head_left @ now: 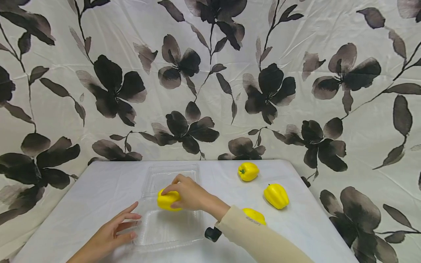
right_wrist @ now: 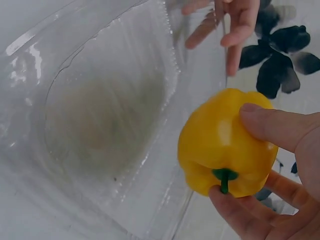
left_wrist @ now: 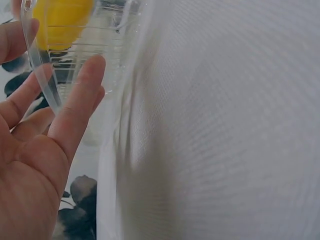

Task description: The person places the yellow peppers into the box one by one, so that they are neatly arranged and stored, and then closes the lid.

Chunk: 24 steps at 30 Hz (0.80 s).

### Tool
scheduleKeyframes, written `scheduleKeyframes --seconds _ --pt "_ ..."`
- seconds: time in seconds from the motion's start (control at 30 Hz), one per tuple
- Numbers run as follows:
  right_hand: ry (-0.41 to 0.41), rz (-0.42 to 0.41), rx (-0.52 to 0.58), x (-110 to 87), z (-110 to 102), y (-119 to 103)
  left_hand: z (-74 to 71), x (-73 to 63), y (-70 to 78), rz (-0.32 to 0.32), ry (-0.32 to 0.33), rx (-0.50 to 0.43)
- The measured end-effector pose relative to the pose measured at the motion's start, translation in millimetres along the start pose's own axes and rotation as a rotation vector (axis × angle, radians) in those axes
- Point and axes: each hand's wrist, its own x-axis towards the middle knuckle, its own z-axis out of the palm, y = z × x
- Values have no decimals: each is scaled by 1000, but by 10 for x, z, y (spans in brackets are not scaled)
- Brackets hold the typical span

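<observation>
Observe one yellow bell pepper in the grip of the right hand, with thumb and fingers on opposite sides; note its green stem in the right wrist view. Find this pepper over an unfolded clear plastic clamshell container, close to the fold between the halves; cannot confirm contact with the plastic. Record the container left of centre on a white-covered table, with one half toward the far edge and the other toward the near edge. Note the left hand at the container's left side, gripping nothing, with fingers extended and parted; cannot tell touching from just beside. Log a second pepper near the far right corner, a third pepper toward the right edge, and a fourth pepper partly hidden by the beige sleeve.
</observation>
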Motion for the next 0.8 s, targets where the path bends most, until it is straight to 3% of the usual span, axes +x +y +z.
scheduleKeyframes --seconds 0.23,0.57,0.8 --pt "-19 -9 -38 102 29 -101 -7 -13 -10 23 -3 -17" --pt "-54 12 -13 204 147 -187 -4 31 29 -54 -11 -2" --pt "-63 19 -37 220 237 -232 -6 2 15 -12 -7 -9"
